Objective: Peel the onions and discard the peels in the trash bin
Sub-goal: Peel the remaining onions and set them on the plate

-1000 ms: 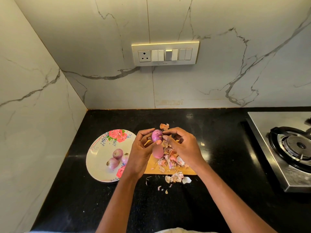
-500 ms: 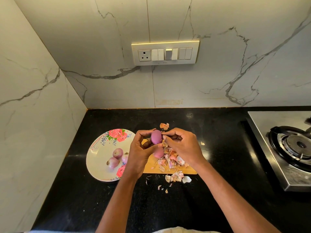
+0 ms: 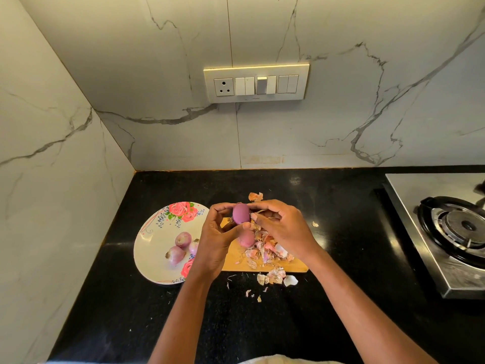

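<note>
Peeling is under way in the head view, the only one there is: the left hand point(image 3: 219, 240) cups a small purple onion point(image 3: 241, 213) between thumb and curled fingers, held up over the wooden cutting board point(image 3: 237, 257), while the right hand point(image 3: 282, 227) pinches at its side, its grip pressed together on what looks like a strip of dry skin. A second peeled onion point(image 3: 246, 237) lies on the board just below the hands, beside a heap of peels point(image 3: 265, 249) that spills off the board's near edge onto the black bench point(image 3: 341, 324). Three unpeeled onions point(image 3: 183, 239) wait on the flowered plate point(image 3: 157, 232) to the left. A switch panel point(image 3: 256, 83) sits on the marble wall and a gas stove point(image 3: 451, 227) stands at the right. No trash bin is in sight. The bare onion looks light, firm and slick, so I'd judge it best held round its middle; the papery skin is brittle and likely tears, so take it near the root end.
</note>
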The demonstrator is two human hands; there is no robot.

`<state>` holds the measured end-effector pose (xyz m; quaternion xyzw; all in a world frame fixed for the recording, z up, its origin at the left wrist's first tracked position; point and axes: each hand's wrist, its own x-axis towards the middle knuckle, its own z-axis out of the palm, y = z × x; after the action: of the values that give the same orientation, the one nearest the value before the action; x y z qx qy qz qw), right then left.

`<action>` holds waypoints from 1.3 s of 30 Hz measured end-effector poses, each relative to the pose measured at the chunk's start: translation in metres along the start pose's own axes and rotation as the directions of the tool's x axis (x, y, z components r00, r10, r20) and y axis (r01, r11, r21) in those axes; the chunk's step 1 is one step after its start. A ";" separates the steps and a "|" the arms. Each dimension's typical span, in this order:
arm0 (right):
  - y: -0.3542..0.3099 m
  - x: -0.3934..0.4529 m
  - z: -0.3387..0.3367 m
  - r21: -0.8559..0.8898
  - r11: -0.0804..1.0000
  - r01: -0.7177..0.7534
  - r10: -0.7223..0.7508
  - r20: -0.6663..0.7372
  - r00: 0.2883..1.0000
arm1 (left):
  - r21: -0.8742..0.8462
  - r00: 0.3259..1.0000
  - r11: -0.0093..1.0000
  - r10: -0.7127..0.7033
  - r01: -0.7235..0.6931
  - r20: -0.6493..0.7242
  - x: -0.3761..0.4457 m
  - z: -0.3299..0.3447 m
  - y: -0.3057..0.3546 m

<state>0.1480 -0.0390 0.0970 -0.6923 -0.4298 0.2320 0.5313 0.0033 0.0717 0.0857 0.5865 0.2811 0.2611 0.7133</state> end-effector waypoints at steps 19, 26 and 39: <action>0.002 0.002 0.000 -0.082 0.996 0.041 -0.047 -0.064 0.997 | 0.086 0.999 0.996 0.033 -0.035 0.024 -0.001 -0.002 0.002; 0.007 0.001 0.001 -0.085 0.996 0.017 -0.027 -0.113 0.993 | -0.012 1.000 1.000 -0.014 0.014 -0.025 0.001 -0.004 -0.005; 0.009 0.002 -0.002 -0.105 0.990 0.098 -0.110 -0.116 0.987 | -0.108 0.993 0.987 -0.119 0.121 0.023 -0.001 0.003 0.001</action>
<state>0.1540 -0.0390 0.0900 -0.7072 -0.4429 0.1399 0.5330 0.0043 0.0695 0.0876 0.5308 0.2956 0.2277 0.7610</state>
